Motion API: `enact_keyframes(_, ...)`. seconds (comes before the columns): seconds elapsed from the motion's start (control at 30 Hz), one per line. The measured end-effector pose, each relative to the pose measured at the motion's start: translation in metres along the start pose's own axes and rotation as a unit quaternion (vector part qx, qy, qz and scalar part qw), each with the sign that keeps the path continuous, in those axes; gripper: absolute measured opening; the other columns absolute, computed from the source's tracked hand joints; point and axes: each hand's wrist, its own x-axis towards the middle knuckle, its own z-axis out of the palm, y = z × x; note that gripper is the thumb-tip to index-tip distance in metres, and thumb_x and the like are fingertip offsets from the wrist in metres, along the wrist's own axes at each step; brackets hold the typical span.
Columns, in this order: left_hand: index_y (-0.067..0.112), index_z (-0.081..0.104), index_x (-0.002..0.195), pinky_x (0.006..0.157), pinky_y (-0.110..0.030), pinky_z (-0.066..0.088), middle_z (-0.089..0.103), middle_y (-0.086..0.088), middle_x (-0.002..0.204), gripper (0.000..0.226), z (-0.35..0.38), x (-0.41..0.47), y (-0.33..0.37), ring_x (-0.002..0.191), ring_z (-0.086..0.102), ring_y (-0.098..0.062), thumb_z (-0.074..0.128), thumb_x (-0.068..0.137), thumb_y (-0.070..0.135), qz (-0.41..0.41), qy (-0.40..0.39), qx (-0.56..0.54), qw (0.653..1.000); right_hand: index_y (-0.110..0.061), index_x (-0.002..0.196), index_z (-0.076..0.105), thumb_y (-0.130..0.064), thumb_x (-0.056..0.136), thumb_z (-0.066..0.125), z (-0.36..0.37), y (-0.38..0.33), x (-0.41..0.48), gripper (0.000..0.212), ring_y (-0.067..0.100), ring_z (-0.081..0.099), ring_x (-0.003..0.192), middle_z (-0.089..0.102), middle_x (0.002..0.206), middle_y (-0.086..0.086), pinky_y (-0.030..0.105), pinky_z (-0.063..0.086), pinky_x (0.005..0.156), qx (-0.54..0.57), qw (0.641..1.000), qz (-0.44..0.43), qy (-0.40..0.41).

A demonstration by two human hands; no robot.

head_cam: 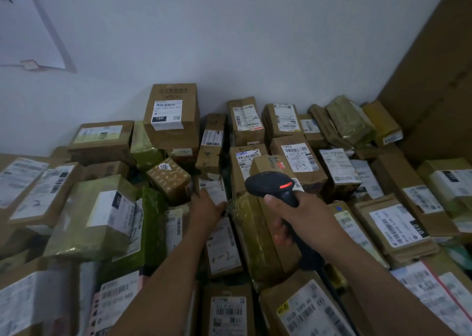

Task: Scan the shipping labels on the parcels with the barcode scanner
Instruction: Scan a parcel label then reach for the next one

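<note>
Head view, looking down over a dense heap of parcels stacked against a pale wall (255,41), with a large cardboard sheet (434,67) leaning at the right.

Right hand (293,215) wrapped firmly around the grip of the black barcode scanner (273,185). Scanner head raised above the pile, nose aimed forward and slightly left; a red strip glows on its top. No beam visible on any label, so whether a read is under way cannot be told.

Left hand (208,208) reaches into the middle of the heap, fingers loosely spread, resting on a small upright parcel with a white label (214,190). It seems to be steadying or tilting that label toward the scanner; no closed grasp visible.

Other parcels noted: a tall box marked 15H (171,116) at the back, a dotted brown box (169,179) left of centre, a box with "3-3" handwritten on its label (300,156) just beyond the scanner, a flat parcel marked "1-2" (223,246) under the left forearm.

Progress, as a judgement: several labels carry handwritten marks, which may flag parcels already handled, but nothing shows a scan count. Most labels in sight bear no such mark. Likely early to middle of the job, with the bulk of the pile left, including parcels whose labels face away or lie buried.
</note>
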Motion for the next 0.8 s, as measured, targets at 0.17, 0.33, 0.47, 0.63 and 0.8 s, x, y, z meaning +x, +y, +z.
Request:
enact_keyframes(0.17, 0.017, -0.003, 0.157, 0.112, -0.048, 0.031, 0.002, -0.027, 0.156, 0.099, 0.018, 0.019, 0.001, 0.138, 0.027, -0.043, 0.064, 0.09, 0.045, -0.036, -0.043, 0.058, 0.997, -0.004, 0.082, 0.063, -0.043, 0.09, 0.063, -0.003, 0.004, 0.005, 0.04, 0.019, 0.063, 0.049, 0.07, 0.07, 0.015, 0.024, 0.053, 0.046, 0.028, 0.999, 0.009, 0.018)
enact_keyframes(0.33, 0.024, 0.007, 0.157, 0.109, -0.047, 0.035, 0.018, -0.026, 0.149, 0.097, 0.022, 0.012, -0.002, 0.128, 0.039, -0.042, 0.066, 0.086, 0.052, -0.025, 0.011, 0.014, 1.0, -0.002, 0.082, 0.064, -0.044, 0.09, 0.062, -0.005, 0.004, 0.002, 0.043, 0.015, 0.062, 0.046, 0.07, 0.065, 0.013, 0.021, 0.051, 0.045, 0.019, 1.0, 0.006, 0.024)
enact_keyframes(0.47, 0.034, 0.023, 0.151, 0.103, -0.05, 0.039, 0.026, -0.016, 0.149, 0.093, 0.005, 0.0, 0.005, 0.13, 0.038, -0.036, 0.076, 0.075, 0.043, -0.015, 0.05, -0.08, 0.995, -0.004, 0.08, 0.063, -0.043, 0.09, 0.063, -0.008, 0.002, -0.003, 0.04, 0.013, 0.061, 0.044, 0.065, 0.052, 0.002, 0.023, 0.049, 0.045, 0.03, 0.999, 0.002, 0.025)
enact_keyframes(0.63, 0.028, 0.025, 0.152, 0.102, -0.042, 0.038, 0.034, -0.015, 0.142, 0.096, -0.028, -0.033, 0.01, 0.129, 0.035, -0.031, 0.079, 0.073, 0.034, 0.007, 0.101, -0.101, 0.99, -0.003, 0.077, 0.062, -0.04, 0.092, 0.063, -0.014, -0.006, -0.017, 0.039, 0.012, 0.059, 0.041, 0.063, 0.049, 0.001, 0.021, 0.047, 0.043, 0.04, 0.999, -0.014, 0.018)
enact_keyframes(0.8, 0.018, 0.033, 0.148, 0.102, -0.036, 0.039, 0.037, -0.01, 0.14, 0.091, -0.069, -0.091, 0.025, 0.131, 0.036, -0.024, 0.079, 0.071, 0.034, 0.029, 0.151, -0.136, 0.979, -0.003, 0.085, 0.066, -0.036, 0.092, 0.063, -0.026, -0.02, -0.036, 0.034, 0.017, 0.065, 0.051, 0.07, 0.065, 0.008, 0.025, 0.055, 0.05, 0.074, 0.997, -0.025, -0.019)
